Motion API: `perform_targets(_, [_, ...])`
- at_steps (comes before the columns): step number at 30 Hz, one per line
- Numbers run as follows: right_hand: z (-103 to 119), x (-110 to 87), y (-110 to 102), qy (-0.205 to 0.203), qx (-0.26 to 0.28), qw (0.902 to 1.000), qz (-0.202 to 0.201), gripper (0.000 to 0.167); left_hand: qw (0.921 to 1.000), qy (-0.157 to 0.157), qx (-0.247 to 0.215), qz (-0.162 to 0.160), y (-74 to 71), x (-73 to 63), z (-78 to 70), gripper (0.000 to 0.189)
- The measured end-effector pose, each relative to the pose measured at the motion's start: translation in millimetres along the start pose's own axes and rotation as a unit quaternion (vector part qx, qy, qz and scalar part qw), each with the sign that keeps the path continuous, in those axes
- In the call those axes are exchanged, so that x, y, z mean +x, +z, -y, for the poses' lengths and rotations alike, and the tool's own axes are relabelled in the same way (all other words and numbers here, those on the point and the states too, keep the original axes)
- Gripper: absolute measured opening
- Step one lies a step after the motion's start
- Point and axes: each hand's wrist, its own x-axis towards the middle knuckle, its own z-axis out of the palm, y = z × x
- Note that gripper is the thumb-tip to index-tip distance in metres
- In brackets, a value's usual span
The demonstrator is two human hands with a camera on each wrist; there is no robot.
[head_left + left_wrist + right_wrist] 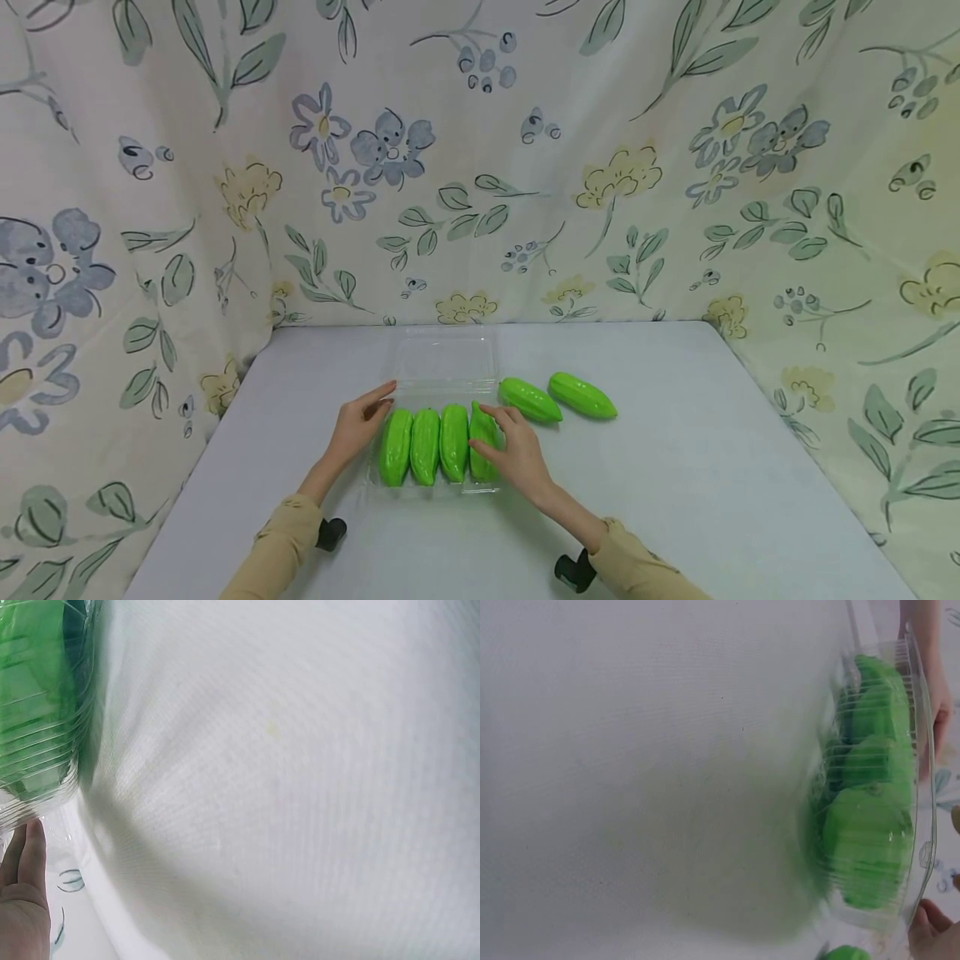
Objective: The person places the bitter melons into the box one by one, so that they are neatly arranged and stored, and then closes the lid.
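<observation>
At the back and sides, a big hanging cloth (480, 167) with blue and yellow flowers and green leaves. In front of it, a white worktop (712, 467). Near the middle there, a clear plastic box (480, 490), with its clear lid (444, 354) laid back behind it. By the left side of the box, the left hand (356, 429), fingers nearly straight, tips at the edge, nothing gripped. Over the right side, the right hand (520, 452), with thumb and finger bent apart over the far-right green fruit (483, 427); hard to tell a grip from a light touch. Inside the box, four shiny green fruits in a row, side by side. Just right of the box, on the worktop, two loose green fruits (582, 396), both slanted.
</observation>
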Motion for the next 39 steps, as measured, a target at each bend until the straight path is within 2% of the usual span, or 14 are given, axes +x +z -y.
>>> perform_targets(5, [-0.8, 0.0, 0.9, -0.004, -0.001, 1.0, -0.001, 0.051, 0.9999, -0.016, 0.002, 0.005, -0.7, 0.2, 0.5, 0.036])
perform_targets(20, [-1.9, -0.4, 1.2, -0.009, 0.009, 0.9999, 0.008, 0.053, 0.9996, -0.027, 0.006, 0.01, -1.1, 0.1, 2.1, 0.036])
perform_targets(29, [-4.2, 0.5, 0.6, 0.012, 0.034, 0.999, 0.025, 0.058, 0.9997, -0.022, 0.009, 0.009, -1.4, -0.5, 3.1, 0.036])
perform_targets(39, [-7.0, 2.7, -3.8, 0.014, 0.05, 0.9978, 0.04, 0.058, 0.9998, -0.014, 0.012, 0.005, -1.2, 0.8, 1.7, 0.036])
